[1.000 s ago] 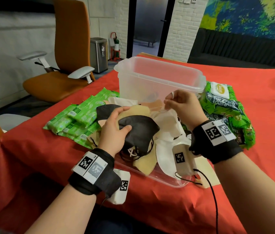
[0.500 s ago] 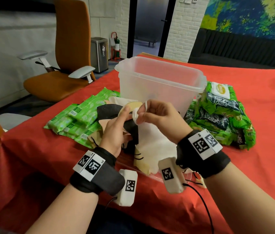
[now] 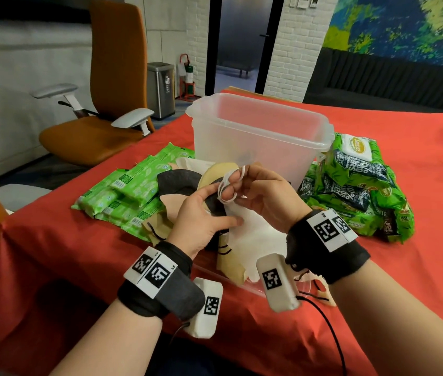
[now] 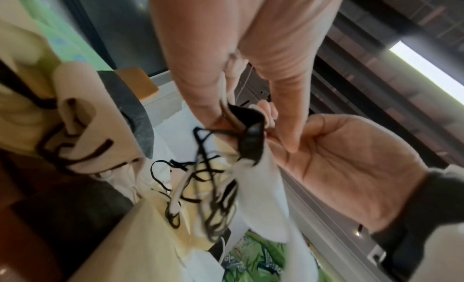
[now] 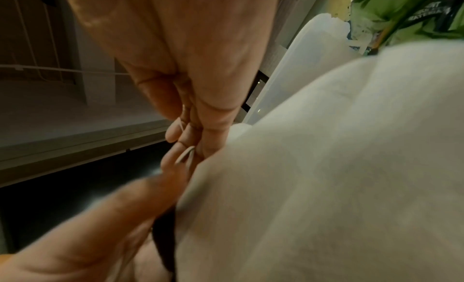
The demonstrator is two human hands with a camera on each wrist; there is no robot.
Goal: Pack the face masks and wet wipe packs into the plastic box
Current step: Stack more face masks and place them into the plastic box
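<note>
In the head view both hands meet just in front of the plastic box (image 3: 259,137), which stands upright and open on the red tablecloth (image 3: 418,267). The right hand (image 3: 266,196) pinches the looped white ear straps (image 3: 227,185) of a white face mask (image 3: 253,234), its fingers curled, palm turned toward the left. The left hand (image 3: 201,221) grips a bunch of black and beige face masks (image 3: 179,183), thumb lying across the white mask's edge. More masks lie heaped below the hands in front of the box. Flat green wet wipe packs (image 3: 130,194) lie left of the box; bulkier green wipe packs (image 3: 356,185) are piled at its right side. Left of the box and beyond the table stands an orange office chair (image 3: 106,104), with a steel bin (image 3: 160,89) behind. In the left wrist view the left hand's fingers (image 4: 200,78) clamp a black mask edge (image 4: 251,131) with tangled black straps hanging down, the right hand's palm (image 4: 351,167) close beside. In the right wrist view the white mask (image 5: 339,167) fills the frame, and fingertips (image 5: 175,135) nip a thin white strap (image 5: 185,154).
</note>
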